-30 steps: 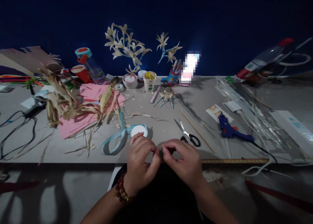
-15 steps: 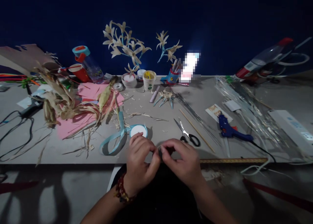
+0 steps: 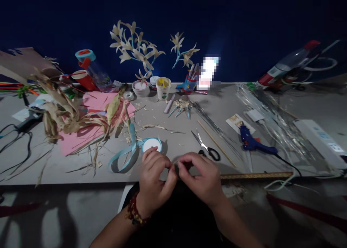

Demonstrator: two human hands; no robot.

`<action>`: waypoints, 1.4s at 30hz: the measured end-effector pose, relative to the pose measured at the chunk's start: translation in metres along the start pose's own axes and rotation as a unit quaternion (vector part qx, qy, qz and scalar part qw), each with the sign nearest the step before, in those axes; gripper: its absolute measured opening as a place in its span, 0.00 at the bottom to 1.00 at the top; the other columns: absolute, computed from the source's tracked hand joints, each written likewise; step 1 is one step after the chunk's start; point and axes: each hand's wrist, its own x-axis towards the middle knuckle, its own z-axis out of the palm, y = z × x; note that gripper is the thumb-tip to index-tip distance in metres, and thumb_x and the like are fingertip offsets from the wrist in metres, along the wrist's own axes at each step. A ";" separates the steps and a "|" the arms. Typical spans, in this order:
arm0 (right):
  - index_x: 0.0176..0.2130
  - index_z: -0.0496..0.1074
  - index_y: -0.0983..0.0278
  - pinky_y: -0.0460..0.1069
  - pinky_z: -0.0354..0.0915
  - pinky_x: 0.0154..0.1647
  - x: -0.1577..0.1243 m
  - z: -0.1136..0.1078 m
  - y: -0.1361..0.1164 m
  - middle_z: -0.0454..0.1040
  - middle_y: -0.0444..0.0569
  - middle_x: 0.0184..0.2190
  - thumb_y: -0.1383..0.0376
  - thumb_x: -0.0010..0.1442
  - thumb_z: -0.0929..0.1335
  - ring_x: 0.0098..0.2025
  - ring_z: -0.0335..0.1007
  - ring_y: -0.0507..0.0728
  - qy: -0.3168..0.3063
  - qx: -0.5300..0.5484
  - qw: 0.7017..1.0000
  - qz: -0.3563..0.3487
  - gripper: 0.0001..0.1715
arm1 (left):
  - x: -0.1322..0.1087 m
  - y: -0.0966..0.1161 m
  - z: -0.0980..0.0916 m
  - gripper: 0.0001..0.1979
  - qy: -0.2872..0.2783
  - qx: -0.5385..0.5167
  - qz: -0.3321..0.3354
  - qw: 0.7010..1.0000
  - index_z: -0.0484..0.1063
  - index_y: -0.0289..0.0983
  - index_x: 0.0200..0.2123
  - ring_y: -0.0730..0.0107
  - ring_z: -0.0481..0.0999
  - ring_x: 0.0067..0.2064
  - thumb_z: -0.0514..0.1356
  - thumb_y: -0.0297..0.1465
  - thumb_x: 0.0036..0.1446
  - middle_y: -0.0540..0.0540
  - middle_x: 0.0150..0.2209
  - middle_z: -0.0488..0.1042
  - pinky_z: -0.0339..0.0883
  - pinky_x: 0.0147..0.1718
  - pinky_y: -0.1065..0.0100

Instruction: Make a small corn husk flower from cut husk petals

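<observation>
At the table's front edge my left hand [image 3: 157, 175] and my right hand [image 3: 202, 177] face each other, thumb and fingertips pinched. Whatever lies between the fingertips is too small and dark to make out. Just beyond my left hand is a roll of light blue tape [image 3: 151, 144] with a white centre, its loose end looping left. Scissors [image 3: 206, 146] with black handles lie open beyond my right hand, beside a thin wooden stick [image 3: 217, 143]. Farther back, several small pale flowers [image 3: 183, 105] with blue stems rest on the table.
Dried corn husks [image 3: 70, 118] lie over pink paper [image 3: 81, 139] at left. Pale husk flowers [image 3: 135, 47] stand at the back near a paper cup [image 3: 163, 89]. A blue glue gun [image 3: 255, 143], thin wires [image 3: 217, 125] and clear plastic packs [image 3: 282, 125] occupy the right.
The view has shifted slightly, so the table's things appear a little farther left. Both hands keep the same pinched pose, close together.
</observation>
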 end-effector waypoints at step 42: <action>0.34 0.71 0.61 0.48 0.72 0.32 -0.008 -0.001 0.000 0.77 0.45 0.27 0.73 0.60 0.68 0.29 0.75 0.54 0.083 -0.003 0.995 -0.062 0.07 | 0.006 0.008 -0.002 0.06 -0.028 0.028 0.021 0.999 0.70 0.40 0.37 0.64 0.75 0.38 0.60 0.23 0.57 0.49 0.32 0.76 0.62 0.57 0.46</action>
